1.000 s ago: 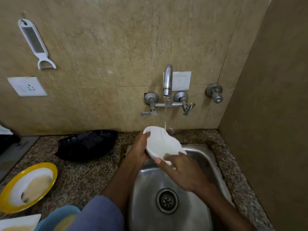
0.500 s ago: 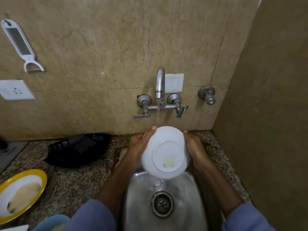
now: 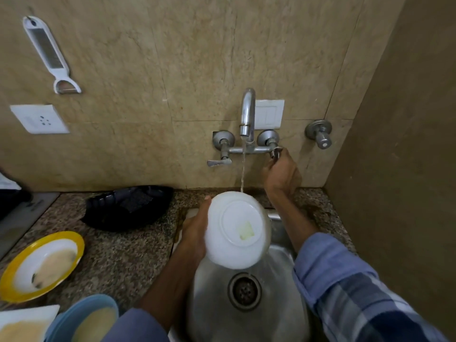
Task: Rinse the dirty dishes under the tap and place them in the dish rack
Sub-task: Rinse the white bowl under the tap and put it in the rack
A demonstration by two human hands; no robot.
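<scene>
My left hand (image 3: 195,230) grips a white plate (image 3: 238,229) by its left rim and holds it tilted over the steel sink (image 3: 214,304), its underside towards me. Water runs from the wall tap (image 3: 247,112) onto the plate's top edge and drips off its lower edge. My right hand (image 3: 281,172) is raised to the tap's right lever (image 3: 275,151), fingers closed around it. A black dish rack (image 3: 128,206) lies on the counter left of the sink.
Dirty dishes sit on the granite counter at the left: a yellow-rimmed plate (image 3: 40,265), a blue bowl (image 3: 86,317) and a white square plate (image 3: 24,324). A peeler (image 3: 49,53) hangs on the wall above a socket (image 3: 39,118). A brown wall closes the right side.
My right hand let go of the white plate and rose to the tap's right lever. My left hand alone holds the plate, which stays under the stream.
</scene>
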